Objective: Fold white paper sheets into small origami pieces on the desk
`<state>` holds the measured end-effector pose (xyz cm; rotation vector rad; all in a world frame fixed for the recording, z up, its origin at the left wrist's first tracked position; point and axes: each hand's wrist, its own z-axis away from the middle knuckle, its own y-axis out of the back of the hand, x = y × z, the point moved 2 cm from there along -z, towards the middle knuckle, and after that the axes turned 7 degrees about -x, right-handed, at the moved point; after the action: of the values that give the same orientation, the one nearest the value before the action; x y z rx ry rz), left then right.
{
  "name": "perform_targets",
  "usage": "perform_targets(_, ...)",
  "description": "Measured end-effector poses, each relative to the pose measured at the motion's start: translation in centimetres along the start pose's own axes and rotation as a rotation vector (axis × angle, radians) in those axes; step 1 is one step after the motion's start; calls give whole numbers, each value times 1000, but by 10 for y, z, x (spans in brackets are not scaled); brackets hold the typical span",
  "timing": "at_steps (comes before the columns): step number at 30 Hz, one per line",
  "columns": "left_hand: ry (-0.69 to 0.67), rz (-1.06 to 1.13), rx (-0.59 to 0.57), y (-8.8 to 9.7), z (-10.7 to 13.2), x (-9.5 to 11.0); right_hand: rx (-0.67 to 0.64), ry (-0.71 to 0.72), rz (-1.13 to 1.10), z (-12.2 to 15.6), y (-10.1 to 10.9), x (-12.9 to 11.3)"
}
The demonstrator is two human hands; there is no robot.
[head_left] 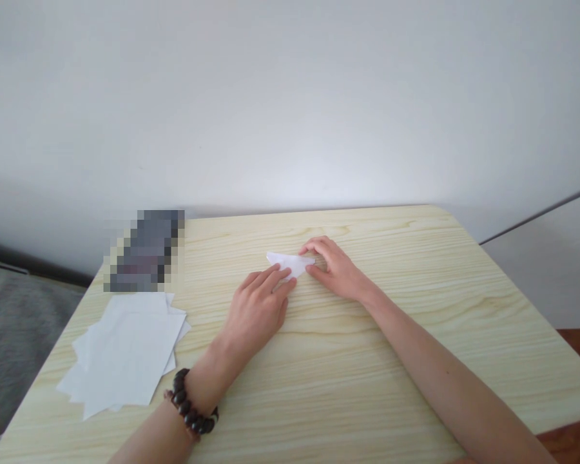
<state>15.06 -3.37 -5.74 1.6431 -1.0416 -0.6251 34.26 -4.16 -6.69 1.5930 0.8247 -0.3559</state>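
A small piece of folded white paper point(294, 263) lies on the table, its long straight edge toward the wall and its narrower part toward me. The fingertips of my left hand point(258, 306) press on its lower left part, with the thumb close to the index finger at the near edge. My right hand point(336, 267) has the paper's right corner between its curled fingers and its thumb. Parts of the paper are hidden under the fingertips. A bracelet of dark beads point(188, 406) is round my left wrist.
The light wood-grain table point(367, 380) stands against a white wall point(290, 103). At the left lies a loose stack of white paper sheets point(130, 351), fanned at several angles. Behind it is a dark, pixelated rectangular object point(147, 251). A grey fabric surface point(24, 341) is beyond the left edge.
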Motion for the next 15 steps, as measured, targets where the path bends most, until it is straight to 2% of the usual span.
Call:
perform_targets(5,-25,19,-22,0,2,-1,17,-21,90,0,-5,2)
perform_targets(8,-12,109,-32,0,0,-5,4,-35,121,1,-6,1)
perform_targets(12,53,354,46,-2,-4,-15,0,-23,103,2,-4,-1)
perform_targets(15,158,342,100,-4,-5,-24,-13,-9,115,2,-3,-1)
